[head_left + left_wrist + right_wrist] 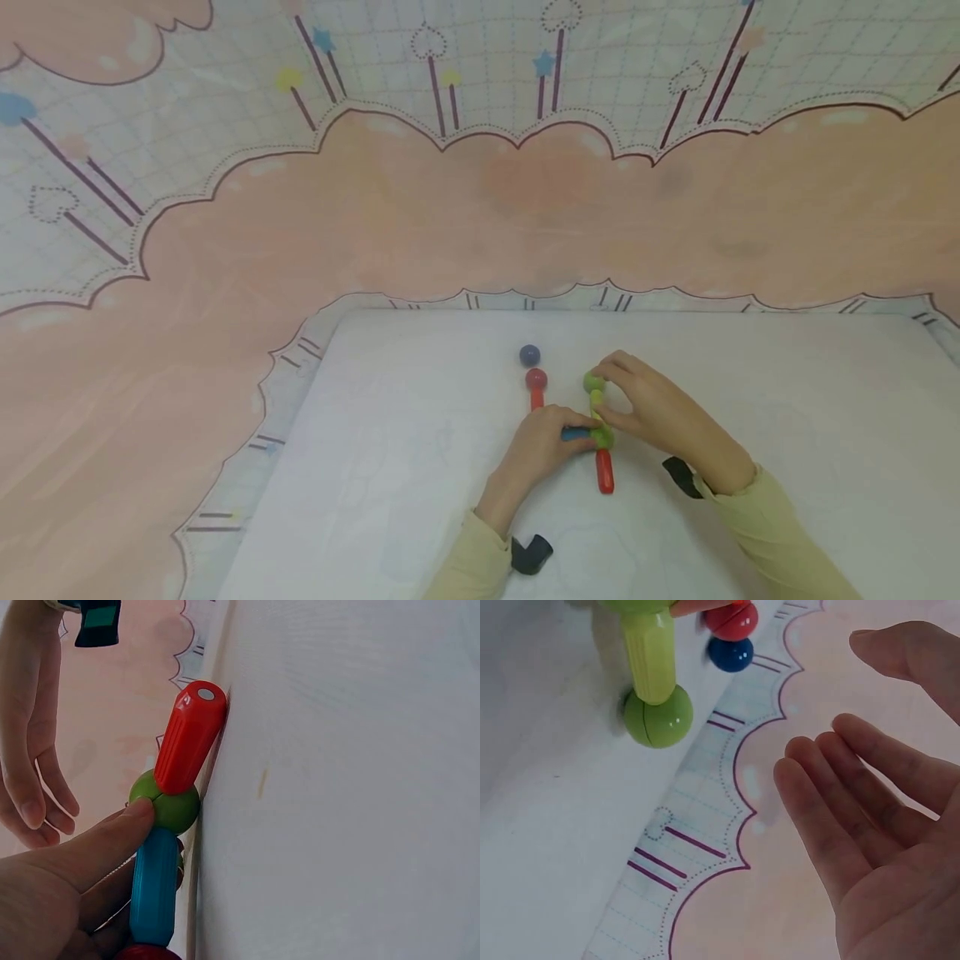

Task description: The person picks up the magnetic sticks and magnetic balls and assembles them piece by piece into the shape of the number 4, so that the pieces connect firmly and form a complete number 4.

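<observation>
Magnetic rods and balls form a joined figure on the white tabletop. My left hand (536, 440) pinches the near green ball (180, 815), thumb on its side. From that ball a red rod (189, 739) points towards me, and a blue rod (154, 885) runs left to a dark red ball (146, 952). A yellow-green rod (649, 656) leads away to a second green ball (660, 721). My right hand (652, 404) is beside this rod and far ball, fingers spread and relaxed; in the right wrist view it holds nothing.
Left of the hands, another red rod (537, 400) ends in a red ball (536, 379), with a blue ball (529, 355) just beyond. The white tabletop (375, 467) reaches a back edge, behind which hangs a pink and white patterned cloth (450, 217).
</observation>
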Tool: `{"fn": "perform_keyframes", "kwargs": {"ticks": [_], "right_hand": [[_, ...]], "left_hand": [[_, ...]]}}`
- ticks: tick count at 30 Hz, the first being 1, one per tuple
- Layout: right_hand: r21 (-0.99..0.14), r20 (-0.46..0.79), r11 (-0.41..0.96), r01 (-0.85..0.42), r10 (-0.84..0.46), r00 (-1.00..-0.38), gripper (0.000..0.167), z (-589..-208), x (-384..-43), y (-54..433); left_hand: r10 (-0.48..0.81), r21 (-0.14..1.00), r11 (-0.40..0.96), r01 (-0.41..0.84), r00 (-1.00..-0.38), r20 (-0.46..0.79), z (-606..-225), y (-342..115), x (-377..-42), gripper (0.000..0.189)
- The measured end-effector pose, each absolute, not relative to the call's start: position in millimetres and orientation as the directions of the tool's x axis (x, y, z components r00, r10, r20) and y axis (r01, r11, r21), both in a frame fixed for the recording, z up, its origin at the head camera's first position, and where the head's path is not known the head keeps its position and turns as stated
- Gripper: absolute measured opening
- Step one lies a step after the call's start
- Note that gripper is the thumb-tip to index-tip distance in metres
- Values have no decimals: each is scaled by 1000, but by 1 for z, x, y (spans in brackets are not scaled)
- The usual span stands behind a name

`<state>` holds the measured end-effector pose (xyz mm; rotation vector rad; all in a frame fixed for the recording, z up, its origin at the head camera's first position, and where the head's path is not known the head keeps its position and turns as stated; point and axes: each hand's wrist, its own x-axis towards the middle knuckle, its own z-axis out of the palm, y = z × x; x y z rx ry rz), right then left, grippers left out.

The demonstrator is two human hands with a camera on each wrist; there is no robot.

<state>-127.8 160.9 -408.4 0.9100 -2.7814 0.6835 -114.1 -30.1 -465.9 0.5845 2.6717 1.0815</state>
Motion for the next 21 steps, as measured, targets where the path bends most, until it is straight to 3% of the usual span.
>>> {"fn": "perform_keyframes", "kwargs": {"ticks": [9,21], "right_hand": [[-352,222,734,-580,-537,-814,42,-403,-142,152],[-346,268,682,-644,-586,-765,36,-402,-156,145]], "left_hand": [[440,692,656,301,-898,-27,-468,-31,-117,30],[435,709,640,296,-900,-17,-470,-30,-114,29]]}}
